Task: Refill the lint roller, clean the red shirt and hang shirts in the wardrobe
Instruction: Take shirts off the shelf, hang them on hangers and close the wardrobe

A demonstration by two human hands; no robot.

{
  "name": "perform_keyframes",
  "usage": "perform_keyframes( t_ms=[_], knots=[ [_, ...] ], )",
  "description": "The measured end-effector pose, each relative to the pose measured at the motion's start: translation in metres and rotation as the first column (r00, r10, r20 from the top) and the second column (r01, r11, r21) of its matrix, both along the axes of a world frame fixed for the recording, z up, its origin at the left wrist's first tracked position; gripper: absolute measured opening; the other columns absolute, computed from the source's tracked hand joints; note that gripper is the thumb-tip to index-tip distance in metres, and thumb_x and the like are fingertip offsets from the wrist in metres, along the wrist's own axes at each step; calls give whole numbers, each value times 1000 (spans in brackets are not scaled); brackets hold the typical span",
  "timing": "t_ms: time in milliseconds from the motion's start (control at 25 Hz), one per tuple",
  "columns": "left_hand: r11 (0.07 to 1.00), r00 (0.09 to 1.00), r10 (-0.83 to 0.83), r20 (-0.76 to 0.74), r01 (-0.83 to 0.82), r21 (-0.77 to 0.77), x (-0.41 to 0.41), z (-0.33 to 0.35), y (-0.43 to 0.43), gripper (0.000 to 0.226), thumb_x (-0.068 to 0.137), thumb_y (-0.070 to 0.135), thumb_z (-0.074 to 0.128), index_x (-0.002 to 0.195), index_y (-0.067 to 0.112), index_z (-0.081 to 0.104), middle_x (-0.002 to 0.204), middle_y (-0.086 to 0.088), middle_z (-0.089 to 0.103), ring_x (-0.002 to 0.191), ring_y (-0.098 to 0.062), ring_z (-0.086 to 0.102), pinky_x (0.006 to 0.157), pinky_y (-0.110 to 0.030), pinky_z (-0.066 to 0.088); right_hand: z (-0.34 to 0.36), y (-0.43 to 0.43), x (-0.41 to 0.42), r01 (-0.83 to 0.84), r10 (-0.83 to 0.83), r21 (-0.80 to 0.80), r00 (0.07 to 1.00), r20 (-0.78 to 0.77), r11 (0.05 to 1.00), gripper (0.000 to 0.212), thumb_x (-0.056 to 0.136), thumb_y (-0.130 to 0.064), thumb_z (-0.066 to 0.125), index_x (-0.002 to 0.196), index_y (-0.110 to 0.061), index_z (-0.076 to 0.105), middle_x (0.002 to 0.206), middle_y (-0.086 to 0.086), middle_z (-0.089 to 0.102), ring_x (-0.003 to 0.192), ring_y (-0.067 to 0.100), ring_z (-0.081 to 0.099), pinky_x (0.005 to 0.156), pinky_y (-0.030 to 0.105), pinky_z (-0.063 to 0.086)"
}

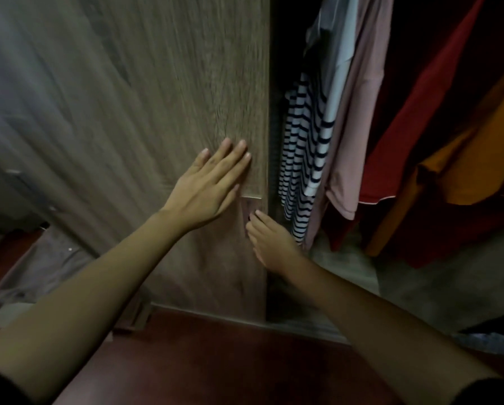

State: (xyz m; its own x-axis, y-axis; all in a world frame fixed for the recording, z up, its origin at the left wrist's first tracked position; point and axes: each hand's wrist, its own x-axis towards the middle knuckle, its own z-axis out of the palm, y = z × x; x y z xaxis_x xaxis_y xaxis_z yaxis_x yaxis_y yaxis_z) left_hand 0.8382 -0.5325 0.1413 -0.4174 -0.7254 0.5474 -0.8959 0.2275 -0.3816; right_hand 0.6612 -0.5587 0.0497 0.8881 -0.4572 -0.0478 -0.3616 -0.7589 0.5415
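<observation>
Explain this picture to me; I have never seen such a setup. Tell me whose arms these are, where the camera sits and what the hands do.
There is no machine here: a person wears one wide-angle camera on the head, looking forward and down, so both arms reach in from below. The left hand lies flat, fingers straight, on the wooden wardrobe door. The right hand touches the door's edge lower down; whether it grips is unclear. Neither holds a garment. Right of the door hang a striped shirt, a pink shirt, a red shirt and an orange garment.
</observation>
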Motion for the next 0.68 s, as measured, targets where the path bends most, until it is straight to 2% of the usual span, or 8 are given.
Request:
perform_keyframes(
  t_ms=[40,80,200,360,480,560,680],
  knots=[
    [1000,999,-11,50,12,-23,5,-2,-3,55,97,30,30,147,12,18,153,-5,10,144,-13,-12,115,-38,5,-1,-3,3,-27,24,-34,997,-72,999,50,97,-28,33,142,-5,29,144,10,36,137,28,27,118,41,6],
    [998,995,-24,101,29,-51,10,-4,-6,55,98,30,29,148,14,15,156,-4,4,144,-15,-10,115,-39,4,0,-4,5,-51,43,-73,993,-109,996,49,97,-24,34,142,-5,27,144,10,34,136,27,26,118,41,5],
    [988,976,-100,195,121,-99,15,-2,-14,55,98,30,24,149,17,8,157,1,-13,145,-15,-6,115,-38,-3,-3,-6,5,-59,46,-100,991,-126,993,44,90,-21,49,133,-11,45,131,5,46,125,24,38,117,39,16],
    [945,932,-237,272,287,-160,-1,4,-35,54,97,24,31,149,18,16,159,2,-2,145,-14,5,115,-38,-1,-6,-13,-20,58,-64,-41,980,-188,997,31,72,-32,69,102,-24,71,102,-7,61,99,14,54,104,31,39],
    [892,885,-329,328,405,-198,-35,6,-54,54,94,21,37,146,16,26,158,1,12,143,-15,18,113,-37,7,-1,-15,-64,62,-69,-57,989,-131,996,31,59,-41,74,88,-30,75,90,-14,65,87,8,60,97,25,45],
    [860,863,-358,358,454,-234,-66,6,-64,54,92,22,40,144,13,32,153,0,25,139,-16,27,113,-37,8,11,-9,-94,86,-97,-78,983,-156,993,33,66,-40,69,97,-31,73,95,-15,65,92,7,60,100,26,43],
    [827,844,-368,390,489,-279,-127,5,-78,53,91,26,43,142,11,36,148,-3,35,137,-18,35,114,-37,6,13,-6,-152,170,-192,-116,955,-226,979,46,88,-24,52,132,-14,48,130,2,49,122,20,45,114,37,24]
  ],
)
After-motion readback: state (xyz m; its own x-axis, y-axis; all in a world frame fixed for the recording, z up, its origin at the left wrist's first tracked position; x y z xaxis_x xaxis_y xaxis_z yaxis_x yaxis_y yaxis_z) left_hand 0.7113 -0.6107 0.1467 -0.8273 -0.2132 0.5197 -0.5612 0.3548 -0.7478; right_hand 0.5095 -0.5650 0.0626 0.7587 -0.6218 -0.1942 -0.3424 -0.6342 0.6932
